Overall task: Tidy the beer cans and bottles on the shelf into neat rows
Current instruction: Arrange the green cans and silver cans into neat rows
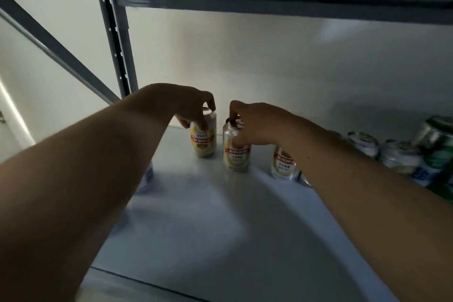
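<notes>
Both bare forearms filled the lower corners of the frame and reached up toward its middle, over the pale shelf (208, 223). At centre, the left hand (188, 105) was curled down over the top of a yellow-labelled can (204, 141), fingers wrapped on its rim and upper side, clamped on it. Just right of it, the right hand (255, 122) gripped a second yellow-labelled can (236, 154) from above, thumb at the lid and fingers down its front. Those two cans stood upright, close but apart, the right one slightly nearer the camera.

Beneath the right forearm, a third yellow-labelled can (284, 165) stood upright, untouched, just right of the second. At the right edge of the frame sat a loose cluster: two silver-topped cans (365, 143) and a taller green can (438, 144), crowded together; how they touched was too blurred to tell. Under the left forearm, at mid-left, a sliver of another can (147, 179) showed. A grey shelf upright (117, 46) rose at the upper left, against the pale back wall.
</notes>
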`<state>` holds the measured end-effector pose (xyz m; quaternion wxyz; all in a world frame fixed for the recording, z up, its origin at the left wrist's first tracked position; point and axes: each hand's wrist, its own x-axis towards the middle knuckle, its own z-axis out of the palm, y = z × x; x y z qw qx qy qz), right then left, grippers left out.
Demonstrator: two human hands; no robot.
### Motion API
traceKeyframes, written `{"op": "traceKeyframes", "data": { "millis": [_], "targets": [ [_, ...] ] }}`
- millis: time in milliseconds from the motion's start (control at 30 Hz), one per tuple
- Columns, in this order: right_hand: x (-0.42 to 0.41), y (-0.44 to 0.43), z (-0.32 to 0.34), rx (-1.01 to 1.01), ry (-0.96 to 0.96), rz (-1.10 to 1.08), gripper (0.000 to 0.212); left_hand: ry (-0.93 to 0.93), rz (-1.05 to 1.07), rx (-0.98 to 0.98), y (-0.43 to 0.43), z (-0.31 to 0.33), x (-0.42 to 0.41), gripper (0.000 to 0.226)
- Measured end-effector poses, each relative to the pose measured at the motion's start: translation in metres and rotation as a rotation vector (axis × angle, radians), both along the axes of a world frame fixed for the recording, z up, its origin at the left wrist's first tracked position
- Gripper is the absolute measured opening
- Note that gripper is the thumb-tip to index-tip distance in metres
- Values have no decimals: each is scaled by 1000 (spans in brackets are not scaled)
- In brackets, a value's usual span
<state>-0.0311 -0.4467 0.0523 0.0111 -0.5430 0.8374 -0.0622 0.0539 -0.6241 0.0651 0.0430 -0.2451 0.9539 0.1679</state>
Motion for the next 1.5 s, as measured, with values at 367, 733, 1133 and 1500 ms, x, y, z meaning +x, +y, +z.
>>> {"op": "traceKeyframes", "data": {
  "millis": [367,733,1133,1500],
  "targets": [
    [-14,47,-7,-54,34,-77,49,84,-199,55,41,-10,-9,60],
    [-18,49,-15,-110,27,-32,50,167,-231,83,47,-18,9,58],
    [-23,48,-23,-120,136,27,44,565,427,213,73,-64,45,68],
    [-18,46,-22,-82,216,33,40,40,178,-506,86,-85,32,72]
  ]
}}
